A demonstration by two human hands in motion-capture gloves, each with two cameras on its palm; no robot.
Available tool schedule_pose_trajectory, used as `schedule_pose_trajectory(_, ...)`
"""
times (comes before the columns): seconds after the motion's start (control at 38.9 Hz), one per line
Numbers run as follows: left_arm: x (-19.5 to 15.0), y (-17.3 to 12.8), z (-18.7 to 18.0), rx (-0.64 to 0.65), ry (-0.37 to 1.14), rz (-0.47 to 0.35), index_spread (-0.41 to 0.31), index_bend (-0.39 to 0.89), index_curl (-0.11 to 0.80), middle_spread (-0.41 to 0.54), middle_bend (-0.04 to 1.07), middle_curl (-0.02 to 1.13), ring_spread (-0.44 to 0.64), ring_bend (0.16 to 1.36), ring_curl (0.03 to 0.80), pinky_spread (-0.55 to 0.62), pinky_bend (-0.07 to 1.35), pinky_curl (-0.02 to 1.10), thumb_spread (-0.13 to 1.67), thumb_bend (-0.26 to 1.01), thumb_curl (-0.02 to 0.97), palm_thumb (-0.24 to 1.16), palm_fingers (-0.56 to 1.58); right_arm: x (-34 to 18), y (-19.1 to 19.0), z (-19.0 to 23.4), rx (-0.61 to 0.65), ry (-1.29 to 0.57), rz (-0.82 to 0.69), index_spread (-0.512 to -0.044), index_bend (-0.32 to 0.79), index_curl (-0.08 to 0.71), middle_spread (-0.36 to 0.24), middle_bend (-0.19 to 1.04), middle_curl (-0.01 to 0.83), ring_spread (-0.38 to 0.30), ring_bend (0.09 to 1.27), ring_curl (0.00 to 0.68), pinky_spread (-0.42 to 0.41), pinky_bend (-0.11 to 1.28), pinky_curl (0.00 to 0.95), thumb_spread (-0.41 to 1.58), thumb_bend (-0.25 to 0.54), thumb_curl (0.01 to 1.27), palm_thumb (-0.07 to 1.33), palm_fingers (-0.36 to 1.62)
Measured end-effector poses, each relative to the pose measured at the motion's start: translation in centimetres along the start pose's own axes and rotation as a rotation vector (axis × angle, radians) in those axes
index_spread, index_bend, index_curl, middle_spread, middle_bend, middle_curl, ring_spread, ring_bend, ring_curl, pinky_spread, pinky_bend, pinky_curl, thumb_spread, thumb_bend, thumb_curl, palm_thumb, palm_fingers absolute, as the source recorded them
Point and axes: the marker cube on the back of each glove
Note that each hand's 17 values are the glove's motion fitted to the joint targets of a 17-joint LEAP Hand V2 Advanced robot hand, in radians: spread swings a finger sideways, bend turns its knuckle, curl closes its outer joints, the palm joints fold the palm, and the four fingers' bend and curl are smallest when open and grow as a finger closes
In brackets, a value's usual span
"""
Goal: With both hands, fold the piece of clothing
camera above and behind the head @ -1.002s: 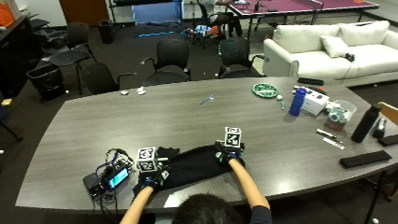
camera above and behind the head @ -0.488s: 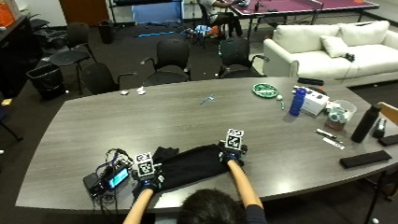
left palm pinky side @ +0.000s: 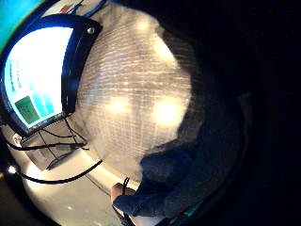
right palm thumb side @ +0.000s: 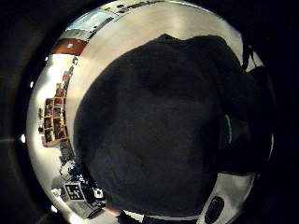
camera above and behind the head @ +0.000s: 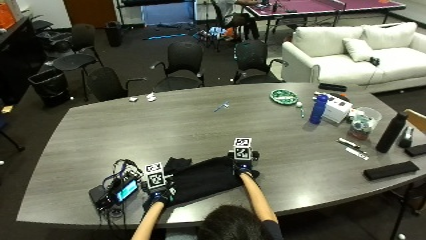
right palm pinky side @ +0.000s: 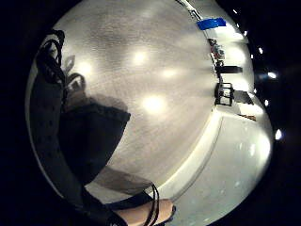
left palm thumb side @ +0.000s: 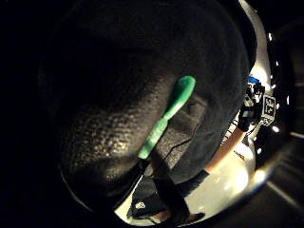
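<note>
A black garment (camera above and behind the head: 203,180) lies bunched on the grey table (camera above and behind the head: 200,130) near its front edge. My left hand (camera above and behind the head: 158,194) is at the garment's left end, and black cloth (left palm thumb side: 118,95) with a green strip (left palm thumb side: 168,116) on it fills its thumb side view. My right hand (camera above and behind the head: 243,167) grips the garment's right end. There an edge of the cloth (right palm pinky side: 91,136) is raised off the table and casts a shadow. The right thumb side view looks across the whole dark garment (right palm thumb side: 154,130).
A phone (camera above and behind the head: 123,190) with a lit screen (left palm pinky side: 33,80) and tangled cables lies just left of the garment. Far right stand a blue bottle (camera above and behind the head: 319,108), a white box (camera above and behind the head: 337,110), a black bottle (camera above and behind the head: 391,132) and a black case (camera above and behind the head: 389,170). A green plate (camera above and behind the head: 284,96) sits further back.
My left hand has drawn slightly towards the table's near edge. The right hand and the garment stay about where they were.
</note>
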Motion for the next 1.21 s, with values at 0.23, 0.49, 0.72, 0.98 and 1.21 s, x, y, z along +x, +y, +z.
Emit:
schedule_pose_trajectory(0.23,0.3,1.1,-0.4,0.017,0.057,0.102,-0.049,0.06,0.116,0.468,0.13,0.12,0.50,0.81,0.367,0.42,0.82,0.44,1.15,-0.02,0.231,0.00,-0.13,6.0,-1.2,-1.0,0.061,0.023,0.062,-0.245,0.17,0.349,-0.221,0.32,0.512,-0.254,0.59,0.468,-0.345,0.61,0.390,0.98,0.035,0.55,0.99,1.27)
schedule_pose_trajectory(0.49,0.4,-1.9,0.0,0.166,0.090,0.117,-0.034,0.17,0.148,0.391,0.21,0.17,0.44,0.78,0.342,0.35,0.75,0.40,1.19,0.00,0.242,0.04,0.03,11.2,0.3,-8.0,0.210,-0.194,0.208,-0.252,0.17,0.380,-0.224,0.34,0.531,-0.258,0.60,0.473,-0.359,0.61,0.391,1.06,0.034,0.54,1.05,1.29)
schedule_pose_trajectory(0.72,-1.4,-1.6,-4.3,0.346,0.141,0.128,-0.029,0.19,0.222,0.296,0.19,0.21,0.38,0.72,0.312,0.28,0.65,0.37,1.24,0.00,0.253,0.11,0.17,2.9,4.8,-17.4,0.326,-0.242,-0.010,-0.249,0.15,0.385,-0.226,0.33,0.535,-0.262,0.64,0.480,-0.368,0.62,0.392,0.96,-0.036,0.55,1.01,1.27)
schedule_pose_trajectory(0.98,-7.2,0.4,-11.0,0.628,0.259,0.034,-0.038,0.21,0.271,0.253,0.17,0.23,0.35,0.70,0.299,0.24,0.60,0.35,1.29,0.01,0.264,0.18,0.24,-16.5,9.5,-15.9,0.255,-0.184,-0.325,-0.252,0.16,0.393,-0.241,0.35,0.538,-0.284,0.63,0.471,-0.377,0.57,0.378,0.64,-0.037,0.62,0.99,1.28)
schedule_pose_trajectory(1.21,-10.9,3.0,-11.4,0.633,0.251,-0.023,-0.049,0.21,0.320,0.232,0.15,0.23,0.32,0.66,0.293,0.23,0.56,0.35,1.32,0.00,0.273,0.23,0.28,-28.6,14.7,-6.9,-0.060,0.047,-0.446,-0.254,0.15,0.399,-0.244,0.36,0.537,-0.287,0.63,0.465,-0.379,0.56,0.375,0.51,-0.036,0.65,0.98,1.29)
